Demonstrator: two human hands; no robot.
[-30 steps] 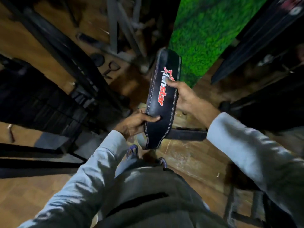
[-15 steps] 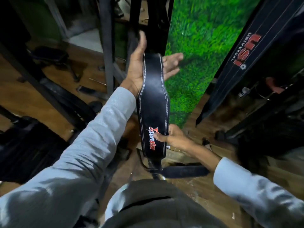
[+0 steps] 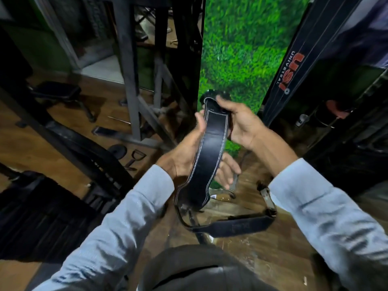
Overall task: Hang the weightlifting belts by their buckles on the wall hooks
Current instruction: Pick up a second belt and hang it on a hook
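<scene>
While the right hand (image 3: 241,122) pinches its rounded upper end, the belt (image 3: 207,152), smooth black leather with white stitching, slants down across the left hand (image 3: 189,156), whose straight fingers cradle it. A second belt (image 3: 235,224) lies curled on the wooden floor (image 3: 262,259) below.

My left hand (image 3: 182,158) and right hand (image 3: 243,122) are bare, no gloves, rings or watch that I can see. Both arms wear long pale blue sleeves (image 3: 117,227) of creased shirt cloth, each cuff ending at the wrist. Below the sleeves, nearest the bottom edge, my dark grey top (image 3: 199,267) shows, with a black slit-like line running across it just under the left sleeve's elbow.
</scene>
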